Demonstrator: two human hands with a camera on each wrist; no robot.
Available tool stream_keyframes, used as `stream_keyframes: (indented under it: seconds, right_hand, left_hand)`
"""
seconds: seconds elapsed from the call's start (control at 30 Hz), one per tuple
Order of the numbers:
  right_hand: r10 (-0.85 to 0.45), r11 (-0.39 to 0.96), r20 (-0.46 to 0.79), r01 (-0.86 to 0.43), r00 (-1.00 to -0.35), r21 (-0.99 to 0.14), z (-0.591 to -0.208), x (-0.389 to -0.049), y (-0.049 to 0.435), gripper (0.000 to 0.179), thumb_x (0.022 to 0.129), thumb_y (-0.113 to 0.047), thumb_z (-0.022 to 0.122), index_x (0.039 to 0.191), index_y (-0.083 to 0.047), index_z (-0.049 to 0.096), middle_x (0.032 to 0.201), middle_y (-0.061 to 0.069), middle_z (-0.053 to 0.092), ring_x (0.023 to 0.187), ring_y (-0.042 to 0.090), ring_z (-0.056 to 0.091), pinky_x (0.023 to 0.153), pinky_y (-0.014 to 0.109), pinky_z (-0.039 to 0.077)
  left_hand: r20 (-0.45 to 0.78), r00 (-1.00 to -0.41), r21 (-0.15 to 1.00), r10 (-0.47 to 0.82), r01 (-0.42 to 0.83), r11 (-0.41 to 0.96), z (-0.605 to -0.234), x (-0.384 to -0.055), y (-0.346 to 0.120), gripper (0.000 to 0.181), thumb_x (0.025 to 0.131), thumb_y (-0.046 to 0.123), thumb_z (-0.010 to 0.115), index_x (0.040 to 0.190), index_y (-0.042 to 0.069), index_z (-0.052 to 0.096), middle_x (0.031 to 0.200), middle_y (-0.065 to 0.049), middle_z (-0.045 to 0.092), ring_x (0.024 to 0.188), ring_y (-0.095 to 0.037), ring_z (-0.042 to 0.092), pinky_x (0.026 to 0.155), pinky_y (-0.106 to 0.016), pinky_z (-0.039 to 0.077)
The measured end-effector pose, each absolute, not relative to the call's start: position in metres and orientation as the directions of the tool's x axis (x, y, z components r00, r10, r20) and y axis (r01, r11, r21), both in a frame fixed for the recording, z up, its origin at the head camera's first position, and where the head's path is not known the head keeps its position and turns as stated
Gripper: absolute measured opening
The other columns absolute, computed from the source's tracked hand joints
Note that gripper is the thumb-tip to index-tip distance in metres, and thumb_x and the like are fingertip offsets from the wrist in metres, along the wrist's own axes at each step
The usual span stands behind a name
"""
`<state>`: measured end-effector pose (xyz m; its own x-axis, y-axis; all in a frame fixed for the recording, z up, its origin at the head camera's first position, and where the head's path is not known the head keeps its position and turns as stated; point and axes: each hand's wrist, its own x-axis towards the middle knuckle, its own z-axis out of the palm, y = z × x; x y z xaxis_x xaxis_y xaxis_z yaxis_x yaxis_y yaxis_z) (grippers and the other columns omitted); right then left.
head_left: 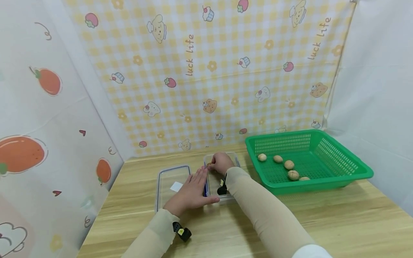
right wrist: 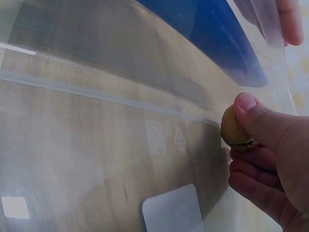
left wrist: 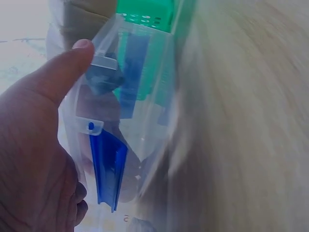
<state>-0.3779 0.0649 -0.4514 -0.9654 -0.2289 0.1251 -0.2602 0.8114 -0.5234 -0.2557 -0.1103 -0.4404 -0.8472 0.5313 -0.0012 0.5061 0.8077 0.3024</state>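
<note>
My right hand point(head_left: 222, 163) is inside a clear plastic box point(head_left: 229, 197), at its far left corner. Between thumb and fingers it pinches a walnut point(right wrist: 232, 128), low in the box near the wall. My left hand point(head_left: 192, 190) lies with straight fingers along the box's left side, its thumb at the near rim in the left wrist view. A blue latch flap point(left wrist: 108, 169) hangs from that side of the box.
A clear lid with a blue seal point(head_left: 157, 190) and a white label lies left of the box. On the right, a green basket point(head_left: 322, 186) holds several walnuts point(head_left: 289, 165). A patterned curtain point(head_left: 200, 118) hangs behind the wooden table point(head_left: 129, 200).
</note>
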Motion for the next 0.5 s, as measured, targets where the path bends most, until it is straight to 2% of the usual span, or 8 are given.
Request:
stream_keyframes:
  seconds: [0.17,0.37,0.5]
  right_hand:
    - [-0.262,0.833,0.070,-0.263,-0.962,-0.487,-0.442,-0.369,0.067,0.033,0.088,-0.035,0.081,0.069,-0.011,0.068,0.064,-0.001,0.063,0.059,0.013,0.055,0.058,0.028,0.047]
    - [-0.291,0.867,-0.022,-0.254,-0.956,-0.430,-0.440,-0.379,0.072,0.040,0.087,-0.044,0.079,0.063,-0.015,0.066,0.056,-0.004,0.059,0.053,0.013,0.052,0.052,0.028,0.044]
    - [-0.312,0.876,-0.049,-0.268,-0.949,-0.401,-0.424,-0.381,0.085,0.041,0.086,-0.050,0.078,0.070,-0.014,0.070,0.061,-0.002,0.062,0.055,0.014,0.053,0.053,0.031,0.045]
  left_hand:
    - [-0.006,-0.845,0.320,0.534,0.504,0.802,-0.440,-0.256,-0.113,0.121,0.083,0.084,0.051,0.163,0.008,0.003,0.170,-0.009,0.002,0.156,-0.028,0.005,0.123,-0.057,0.010]
    - [0.003,-0.842,0.311,0.540,0.514,0.799,-0.442,-0.257,-0.114,0.123,0.081,0.087,0.049,0.163,0.008,0.004,0.170,-0.008,0.003,0.156,-0.027,0.005,0.123,-0.056,0.009]
    - [0.017,-0.842,0.324,0.539,0.515,0.794,-0.441,-0.257,-0.115,0.122,0.082,0.086,0.051,0.163,0.007,0.005,0.170,-0.010,0.005,0.156,-0.028,0.005,0.122,-0.057,0.009]
